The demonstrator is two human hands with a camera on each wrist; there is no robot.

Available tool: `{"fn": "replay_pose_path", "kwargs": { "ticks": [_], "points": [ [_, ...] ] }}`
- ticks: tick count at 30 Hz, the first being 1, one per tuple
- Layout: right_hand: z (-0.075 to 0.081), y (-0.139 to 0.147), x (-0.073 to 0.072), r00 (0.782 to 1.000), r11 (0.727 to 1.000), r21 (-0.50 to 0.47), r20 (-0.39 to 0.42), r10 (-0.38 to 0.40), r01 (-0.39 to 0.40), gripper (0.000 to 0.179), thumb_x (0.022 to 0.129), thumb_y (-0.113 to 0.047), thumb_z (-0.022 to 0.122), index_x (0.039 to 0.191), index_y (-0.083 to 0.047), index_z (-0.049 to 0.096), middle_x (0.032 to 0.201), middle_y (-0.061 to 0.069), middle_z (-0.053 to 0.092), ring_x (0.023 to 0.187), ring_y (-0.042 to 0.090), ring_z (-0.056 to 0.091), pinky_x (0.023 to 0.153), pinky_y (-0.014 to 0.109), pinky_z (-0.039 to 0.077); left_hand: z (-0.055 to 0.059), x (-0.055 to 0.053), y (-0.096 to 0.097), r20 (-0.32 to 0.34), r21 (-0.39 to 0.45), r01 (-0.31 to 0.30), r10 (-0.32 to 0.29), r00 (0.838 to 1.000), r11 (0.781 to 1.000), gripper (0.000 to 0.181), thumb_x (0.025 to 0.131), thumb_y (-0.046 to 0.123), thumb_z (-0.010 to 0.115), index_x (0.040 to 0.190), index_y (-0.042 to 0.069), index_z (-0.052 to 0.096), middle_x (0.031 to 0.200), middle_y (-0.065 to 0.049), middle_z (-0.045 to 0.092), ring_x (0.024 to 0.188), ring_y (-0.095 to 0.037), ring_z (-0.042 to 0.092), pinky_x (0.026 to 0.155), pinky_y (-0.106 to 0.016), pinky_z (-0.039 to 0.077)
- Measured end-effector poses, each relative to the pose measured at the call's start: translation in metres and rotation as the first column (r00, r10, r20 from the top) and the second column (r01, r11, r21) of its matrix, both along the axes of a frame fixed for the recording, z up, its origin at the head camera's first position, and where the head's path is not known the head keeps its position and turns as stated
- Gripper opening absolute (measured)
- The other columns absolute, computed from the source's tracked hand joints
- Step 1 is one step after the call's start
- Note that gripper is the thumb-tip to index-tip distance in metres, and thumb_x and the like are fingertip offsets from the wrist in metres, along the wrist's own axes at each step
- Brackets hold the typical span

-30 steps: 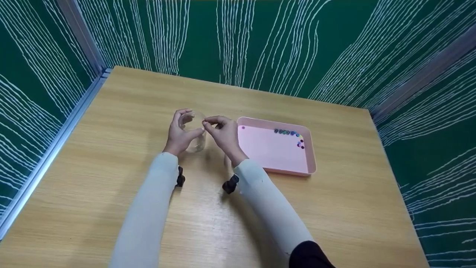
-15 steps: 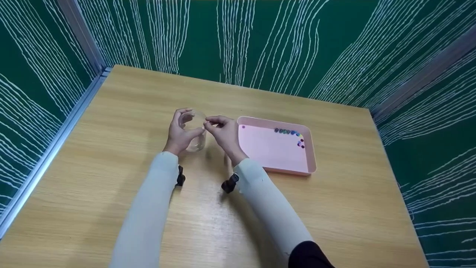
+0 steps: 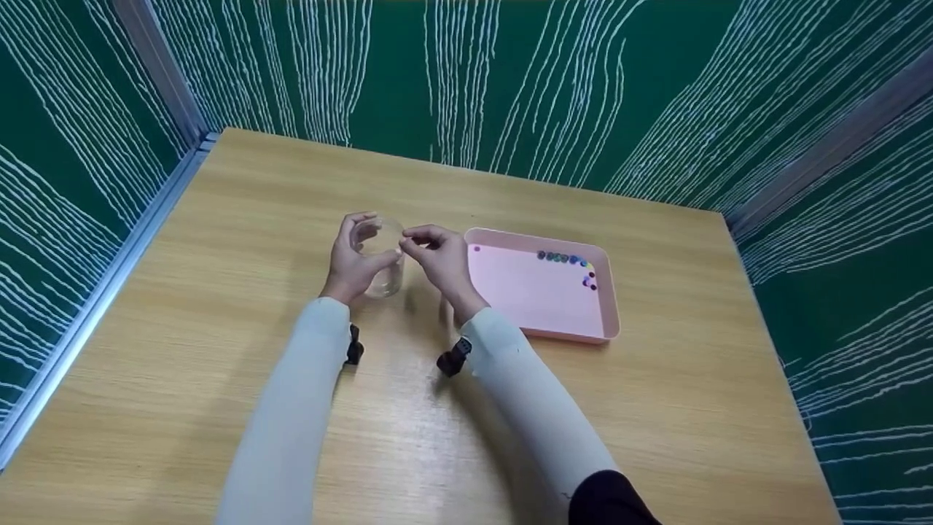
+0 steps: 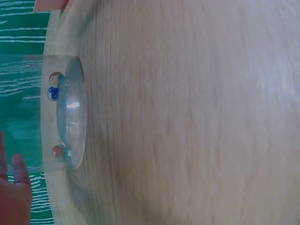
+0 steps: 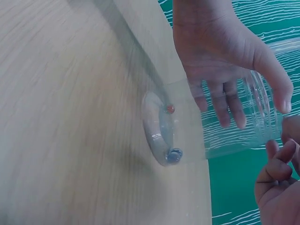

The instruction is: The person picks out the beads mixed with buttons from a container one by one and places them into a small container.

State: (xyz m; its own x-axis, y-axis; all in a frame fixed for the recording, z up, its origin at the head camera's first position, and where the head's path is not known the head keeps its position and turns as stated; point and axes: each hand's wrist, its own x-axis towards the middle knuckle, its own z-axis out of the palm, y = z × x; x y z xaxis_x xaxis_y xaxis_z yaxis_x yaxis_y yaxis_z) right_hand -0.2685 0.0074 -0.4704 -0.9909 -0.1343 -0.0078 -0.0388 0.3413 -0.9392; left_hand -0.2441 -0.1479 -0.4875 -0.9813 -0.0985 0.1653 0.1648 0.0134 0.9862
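Beyond the far edge and along both sides, green walls (image 3: pixel 393 73) streaked with white. Below, a wooden table (image 3: pixel 182 350). On it, right of middle, a pink tray (image 3: pixel 536 295). Left of the tray, a clear jar (image 5: pixel 190 133), apparently upright with base on the table. At the jar's left, the left hand (image 3: pixel 350 266), fingers curved round the wall, thumb across the near side, gripping the jar. At the jar's right rim, the right hand (image 3: pixel 442 264), fingers curled, thumb and fingertip drawn together (too small to tell of anything pinched between, or of contact with the rim). Along the tray's far wall, toward the right, a row of marbles (image 3: pixel 557 257). At the jar's base, 3 more: 1 blue marble (image 4: pixel 53 93) beside 1 reddish-and-pale marble (image 4: pixel 56 78), and 1 reddish marble (image 4: pixel 60 153) well apart. Compared with 1 second ago, hardly any change: same grip, same layout in the tray, only a slight rightward shift of the right fingertips. Judged from that, a near-pause at the jar's mouth, with no visible progress.
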Motion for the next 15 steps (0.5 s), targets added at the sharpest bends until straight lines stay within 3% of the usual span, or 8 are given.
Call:
{"fn": "replay_pose_path", "kwargs": {
  "ticks": [4, 8, 15],
  "points": [
    [0.003, 0.003, 0.000, 0.998, 0.998, 0.048, -0.059, 0.032, -0.030, 0.020, 0.076, -0.037, 0.065, 0.093, -0.026, 0.066, 0.091, -0.013, 0.061, 0.088, 0.009, 0.053, 0.073, 0.024, 0.045, -0.005, -0.003, -0.001, -0.019, 0.010, 0.011, -0.011, 1.000, 1.000, 0.065, 0.066, 0.016, 0.075, 0.120, 0.011, 0.039, 0.119, -0.006, 0.050, 0.115, -0.030, 0.040, 0.100, -0.049, 0.025],
    [0.004, 0.006, 0.000, 0.993, 0.997, 0.077, -0.114, 0.032, -0.023, 0.015, 0.076, -0.036, 0.065, 0.091, -0.031, 0.065, 0.090, -0.015, 0.061, 0.090, 0.010, 0.053, 0.075, 0.025, 0.043, -0.005, -0.003, -0.002, -0.021, -0.008, 0.002, -0.002, 1.000, 1.000, 0.064, 0.065, 0.017, 0.076, 0.119, 0.012, 0.040, 0.118, -0.006, 0.051, 0.114, -0.027, 0.042, 0.098, -0.047, 0.028],
    [0.005, 0.015, 0.003, 0.992, 0.995, 0.097, -0.126, 0.021, -0.009, 0.017, 0.075, -0.034, 0.066, 0.091, -0.030, 0.065, 0.089, -0.013, 0.061, 0.087, 0.007, 0.051, 0.074, 0.026, 0.042, 0.000, -0.001, 0.000, 0.000, -0.027, -0.007, 0.007, 1.000, 1.000, 0.065, 0.065, 0.015, 0.075, 0.120, 0.010, 0.039, 0.120, -0.008, 0.051, 0.115, -0.025, 0.042, 0.098, -0.045, 0.027]
  ]
}}
